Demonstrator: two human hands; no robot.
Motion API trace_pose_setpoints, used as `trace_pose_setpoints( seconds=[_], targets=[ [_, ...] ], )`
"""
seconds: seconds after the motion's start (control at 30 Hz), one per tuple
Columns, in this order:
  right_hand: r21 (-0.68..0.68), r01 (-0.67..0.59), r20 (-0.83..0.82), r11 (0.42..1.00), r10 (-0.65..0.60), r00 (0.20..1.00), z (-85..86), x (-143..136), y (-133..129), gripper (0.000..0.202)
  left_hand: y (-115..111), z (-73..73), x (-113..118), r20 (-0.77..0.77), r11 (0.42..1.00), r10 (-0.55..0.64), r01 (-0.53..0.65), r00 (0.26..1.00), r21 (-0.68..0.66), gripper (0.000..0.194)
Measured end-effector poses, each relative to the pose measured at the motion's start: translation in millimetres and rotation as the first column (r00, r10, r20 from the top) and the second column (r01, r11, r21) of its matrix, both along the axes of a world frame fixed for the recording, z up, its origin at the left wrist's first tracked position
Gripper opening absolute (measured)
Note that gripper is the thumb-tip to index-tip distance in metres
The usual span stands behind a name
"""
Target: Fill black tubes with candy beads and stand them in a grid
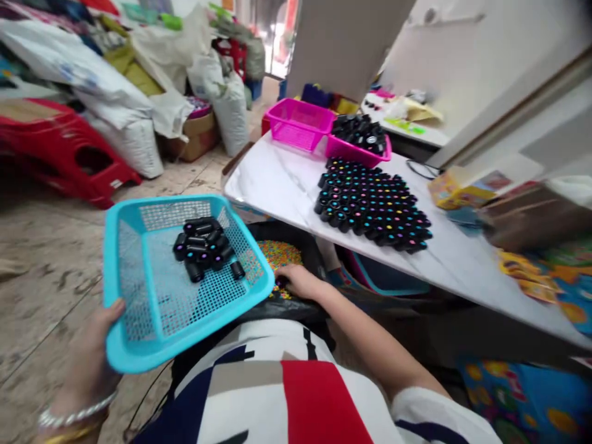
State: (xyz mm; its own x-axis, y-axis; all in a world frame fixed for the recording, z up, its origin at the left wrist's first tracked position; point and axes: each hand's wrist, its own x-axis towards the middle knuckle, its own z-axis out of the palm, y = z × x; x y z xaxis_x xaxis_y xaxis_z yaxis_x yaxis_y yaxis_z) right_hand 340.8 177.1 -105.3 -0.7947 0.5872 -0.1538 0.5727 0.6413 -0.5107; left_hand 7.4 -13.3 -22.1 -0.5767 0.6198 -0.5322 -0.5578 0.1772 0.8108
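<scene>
My left hand [95,345] grips the near left corner of a blue plastic basket [185,357], held up in the air and slightly tilted. Inside the basket lies a pile of black cylinders [203,243], some with purple or blue centres. Under the basket's right edge is a black bag [314,256] of small multicoloured beads [282,251]. My right hand [296,280] reaches into the beads, its fingers closed round a dark object, apparently a black cylinder.
On the white table [272,176] stand rows of black cylinders [370,203], a pink basket [300,126] and another pink basket [358,157] full of black pieces. Red stools [60,148] and white sacks [231,111] are at the left. Yellow packets [527,277] lie at the right.
</scene>
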Motion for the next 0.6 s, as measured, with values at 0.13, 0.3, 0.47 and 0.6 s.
trace_pose_setpoints(
  seconds=[0.13, 0.3, 0.47, 0.6],
  targets=[
    [-0.444, 0.099, -0.353, 0.891, -0.275, 0.894, 8.5, 18.1, -1.3, 0.033, 3.9, 6.6, 5.1, -0.011, 0.994, -0.068, 0.069, 0.998, 0.09, 0.061],
    [-0.618, 0.149, -0.402, 0.772, -0.472, 0.785, 12.5, 30.3, -6.7, 0.037, 5.8, 9.1, 7.6, -0.028, 0.997, -0.052, 0.053, 0.998, 0.052, 0.061],
    [0.044, 0.221, -0.201, 0.974, -0.208, 0.957, 11.9, 21.6, -5.9, 0.033, 4.5, 8.3, 7.8, -0.05, 0.998, -0.04, 0.043, 0.998, 0.049, 0.059],
    [0.247, 0.007, 0.1, 0.969, -0.032, 0.994, 5.8, 6.1, -9.7, 0.031, 4.9, 8.0, 6.9, -0.065, 0.999, -0.034, 0.036, 0.997, 0.032, 0.057]
  ],
)
